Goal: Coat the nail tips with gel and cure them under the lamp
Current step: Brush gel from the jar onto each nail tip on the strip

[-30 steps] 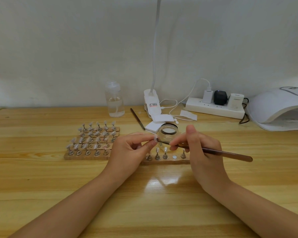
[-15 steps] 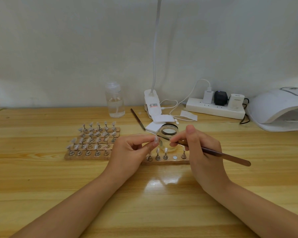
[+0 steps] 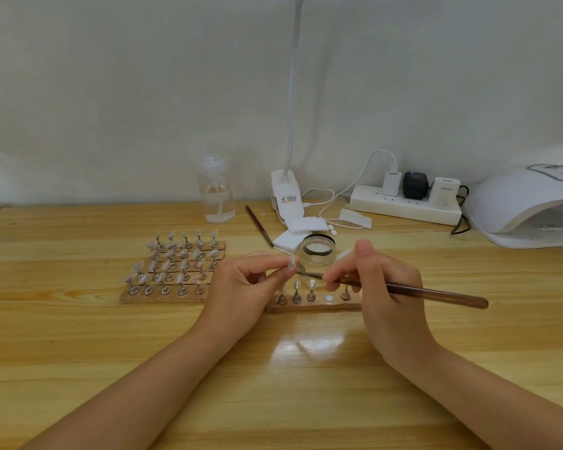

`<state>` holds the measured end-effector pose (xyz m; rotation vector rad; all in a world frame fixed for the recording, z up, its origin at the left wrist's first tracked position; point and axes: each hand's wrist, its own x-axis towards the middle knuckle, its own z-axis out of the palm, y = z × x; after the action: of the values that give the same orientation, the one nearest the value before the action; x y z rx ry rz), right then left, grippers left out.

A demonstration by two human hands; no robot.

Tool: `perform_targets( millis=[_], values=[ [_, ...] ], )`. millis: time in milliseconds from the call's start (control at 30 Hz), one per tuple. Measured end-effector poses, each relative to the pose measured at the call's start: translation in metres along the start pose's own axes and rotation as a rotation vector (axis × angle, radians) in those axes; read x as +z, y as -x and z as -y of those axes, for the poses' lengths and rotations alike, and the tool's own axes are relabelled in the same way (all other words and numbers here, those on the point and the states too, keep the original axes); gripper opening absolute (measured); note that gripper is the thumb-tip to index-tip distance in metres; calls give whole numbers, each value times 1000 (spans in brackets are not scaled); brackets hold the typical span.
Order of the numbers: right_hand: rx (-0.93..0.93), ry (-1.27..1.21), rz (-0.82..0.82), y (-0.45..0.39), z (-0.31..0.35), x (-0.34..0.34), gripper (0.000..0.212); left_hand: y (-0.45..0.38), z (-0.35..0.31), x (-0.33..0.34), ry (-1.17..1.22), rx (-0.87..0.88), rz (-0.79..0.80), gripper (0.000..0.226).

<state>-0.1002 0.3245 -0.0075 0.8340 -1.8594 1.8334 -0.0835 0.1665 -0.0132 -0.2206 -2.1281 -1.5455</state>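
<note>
Brush (image 3: 403, 289) tip is touching the nail tip (image 3: 292, 264) I'm watching the left hand (image 3: 244, 287) pinching above the wooden holder strip (image 3: 312, 307) (right hand (image 3: 384, 287) gripping the handle); thin, even strokes are working best, I'd judge.

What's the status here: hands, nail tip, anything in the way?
Left hand pinches nail tip. Right hand holds brush, bristles at the tip. Gel jar open just behind; nothing blocking.

- Left hand (image 3: 241, 287) pinches a nail tip (image 3: 292, 263) above a wooden holder strip (image 3: 312, 307).
- Right hand (image 3: 384, 287) holds a brush (image 3: 413, 291), bristles at the tip.
- Open gel jar (image 3: 317, 253) just behind.
- Curing lamp (image 3: 530, 206) at the worktop (image 3: 78, 345) far right.
</note>
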Motion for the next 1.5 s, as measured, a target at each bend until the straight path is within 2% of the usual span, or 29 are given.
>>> perform_targets(
  millis=[300,733,1000,1233,1367,1500],
  values=[
    [-20,158,20,-5,-1,0,34,0,0,0,-25,18,9,14],
    [-8,9,-7,-4,-1,-3,46,1,-4,-2,-64,-3,3,26],
    [-66,195,36,-8,0,0,33,2,-6,-1,-46,-12,9,25],
    [-67,143,14,-8,-2,-1,38,2,-7,-1,-51,-24,-2,31],
    [-31,73,-12,-7,-1,-4,45,3,-8,-2,-68,-17,9,27],
    [-89,123,-11,-8,-1,-3,39,2,-8,-1,-51,-8,14,29]
  ],
)
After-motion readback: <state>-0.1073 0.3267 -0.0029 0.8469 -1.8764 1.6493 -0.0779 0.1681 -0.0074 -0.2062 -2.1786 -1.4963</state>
